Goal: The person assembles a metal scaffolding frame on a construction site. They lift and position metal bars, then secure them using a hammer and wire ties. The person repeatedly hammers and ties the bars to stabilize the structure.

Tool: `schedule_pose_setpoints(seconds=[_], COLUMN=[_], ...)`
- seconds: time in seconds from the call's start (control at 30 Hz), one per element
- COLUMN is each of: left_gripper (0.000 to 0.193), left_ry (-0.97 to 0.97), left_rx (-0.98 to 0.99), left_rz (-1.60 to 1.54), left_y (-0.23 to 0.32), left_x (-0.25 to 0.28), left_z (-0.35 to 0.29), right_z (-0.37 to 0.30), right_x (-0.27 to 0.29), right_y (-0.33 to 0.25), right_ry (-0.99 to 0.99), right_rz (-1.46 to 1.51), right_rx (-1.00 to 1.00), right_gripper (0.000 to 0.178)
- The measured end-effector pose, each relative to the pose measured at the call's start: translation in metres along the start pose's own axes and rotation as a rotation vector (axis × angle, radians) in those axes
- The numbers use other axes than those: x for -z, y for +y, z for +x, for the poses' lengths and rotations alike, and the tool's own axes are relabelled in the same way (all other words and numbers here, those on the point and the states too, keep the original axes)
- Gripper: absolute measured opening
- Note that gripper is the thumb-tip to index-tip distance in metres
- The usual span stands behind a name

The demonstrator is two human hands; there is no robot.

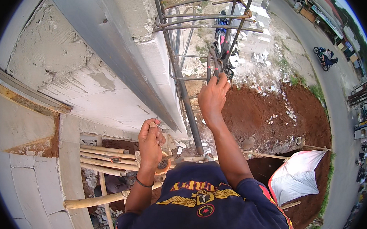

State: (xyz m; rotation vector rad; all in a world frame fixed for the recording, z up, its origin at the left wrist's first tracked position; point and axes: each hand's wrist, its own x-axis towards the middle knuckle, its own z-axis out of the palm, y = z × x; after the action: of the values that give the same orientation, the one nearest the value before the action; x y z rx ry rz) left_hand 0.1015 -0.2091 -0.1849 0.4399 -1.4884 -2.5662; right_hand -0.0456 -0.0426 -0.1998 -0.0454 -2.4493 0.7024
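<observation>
My right hand (214, 93) is raised beside an upright cage of steel reinforcing bars (181, 78). Its fingers are closed round a pair of pincers (212, 59), whose two dark arms with red bands rise above the fist toward the cage's right-hand bar. The pincers' jaws are hard to make out against the bars. Lower and to the left, my left hand (151, 142) is curled, with a thin bent wire (157, 120) showing at its fingertips. Square stirrups (205, 27) surround the cage's upper part, and wire is wound at one corner.
A long metal channel (112, 47) slants along the block wall (96, 96) at left. Bamboo poles (105, 162) lie below me. Far down are red soil (246, 112), white blocks (255, 39), a white sheet (295, 178), parked motorbikes and a road (339, 103) with a motorbike (325, 59).
</observation>
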Motion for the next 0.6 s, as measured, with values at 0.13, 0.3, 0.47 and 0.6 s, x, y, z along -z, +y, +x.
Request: schedule_pose_setpoints(seconds=[0.13, 0.3, 0.47, 0.6], left_gripper=[0.010, 0.010, 0.017, 0.016], left_ry=[-0.023, -0.057, -0.075, -0.070], left_rx=[0.019, 0.056, -0.058, -0.144], left_rz=[0.043, 0.015, 0.190, 0.562], left_y=[0.000, -0.005, -0.008, -0.002], left_x=[-0.008, -0.015, -0.025, -0.037], left_z=[0.005, 0.012, 0.014, 0.017], right_z=[0.001, -0.004, -0.005, -0.010], right_x=[0.006, 0.016, 0.034, 0.069], right_y=[0.011, 0.020, 0.022, 0.014], right_ry=[-0.091, -0.156, -0.162, -0.102], right_rz=[0.064, 0.161, 0.212, 0.495], right_rx=[0.014, -0.009, 0.008, 0.101], right_gripper=[0.029, 0.043, 0.048, 0.032])
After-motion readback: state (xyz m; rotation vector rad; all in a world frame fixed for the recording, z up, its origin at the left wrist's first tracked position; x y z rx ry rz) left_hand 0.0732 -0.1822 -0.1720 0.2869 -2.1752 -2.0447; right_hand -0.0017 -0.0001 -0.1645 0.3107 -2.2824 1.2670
